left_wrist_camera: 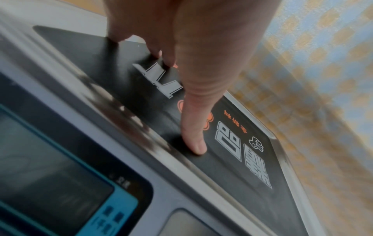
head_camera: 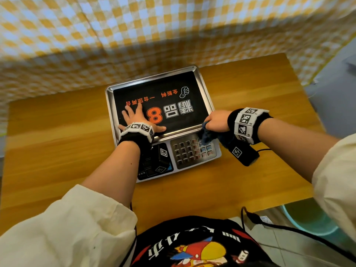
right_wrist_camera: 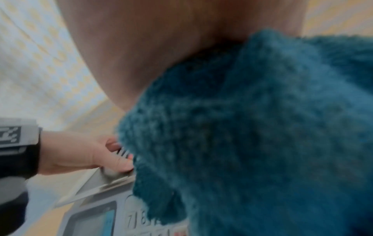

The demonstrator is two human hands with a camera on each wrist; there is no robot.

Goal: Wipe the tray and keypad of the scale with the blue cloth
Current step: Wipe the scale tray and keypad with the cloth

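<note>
Yellow-and-white checked cloth [head_camera: 134, 31] hung behind a wooden table [head_camera: 57, 132], and on that table sat the scale [head_camera: 217, 151], seen from the head camera. Its steel tray [head_camera: 204, 87] lay with the long side running left to right, the black printed face upside down to the wearer, and the keypad [head_camera: 187, 151] sat on the near edge facing the person. The left hand [head_camera: 137, 117] lay flat on the tray's left part, fingers spread and straight, thumb stretched along the near rim. The right hand [head_camera: 217, 120] was clenched around the blue cloth [head_camera: 207, 134] at the tray's near right corner, the cloth's loose end hanging down onto the keypad's right keys.

From the left wrist, the left hand [left_wrist_camera: 181, 39] pressed straight fingers [left_wrist_camera: 194, 135] onto the black tray surface [left_wrist_camera: 232, 175], with the scale's blue-bordered display [left_wrist_camera: 60, 183] close below and the checked cloth [left_wrist_camera: 322, 79] beyond.

From the right wrist, the picture was blurred. The blue cloth [right_wrist_camera: 252, 135] filled most of it, bunched under the right hand [right_wrist_camera: 151, 47]; how the fingers wrapped it could not be seen there. Past it, the left hand [right_wrist_camera: 80, 153] rested on the tray rim [right_wrist_camera: 96, 183], and a few keypad digits [right_wrist_camera: 139, 218] showed under the cloth's edge.
</note>
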